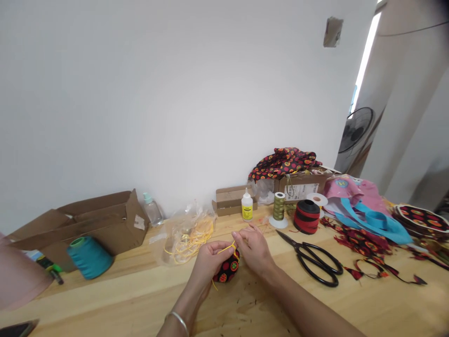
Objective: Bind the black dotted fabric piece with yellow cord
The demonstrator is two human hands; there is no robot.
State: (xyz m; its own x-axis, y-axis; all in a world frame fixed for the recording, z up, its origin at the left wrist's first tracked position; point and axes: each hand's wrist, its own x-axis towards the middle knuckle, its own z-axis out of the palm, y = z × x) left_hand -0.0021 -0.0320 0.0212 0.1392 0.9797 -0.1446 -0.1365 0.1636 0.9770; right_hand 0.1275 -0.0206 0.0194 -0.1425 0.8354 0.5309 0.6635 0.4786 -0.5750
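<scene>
Between my hands is a small dark pouch (228, 270) of black cloth with red, orange and green flower prints. A yellow cord (231, 245) runs at its top, and a loose end hangs down on the left side. My left hand (210, 262) is closed at the pouch's top, with thumb and fingers pinching the cord; a silver bangle is on that wrist. My right hand (255, 249) is closed too, its thumb and forefinger pinched on the cord at the upper right of the pouch. The fingers hide part of the cord and pouch.
Black scissors (312, 257) lie right of my hands, with fabric scraps (365, 241) beyond. Behind stand a glue bottle (247, 208), a green thread spool (279, 207) and a red-black spool (306, 217). Leftward are a bag of yellow cord (189, 236), a teal cone (90, 257) and a cardboard box (122, 222).
</scene>
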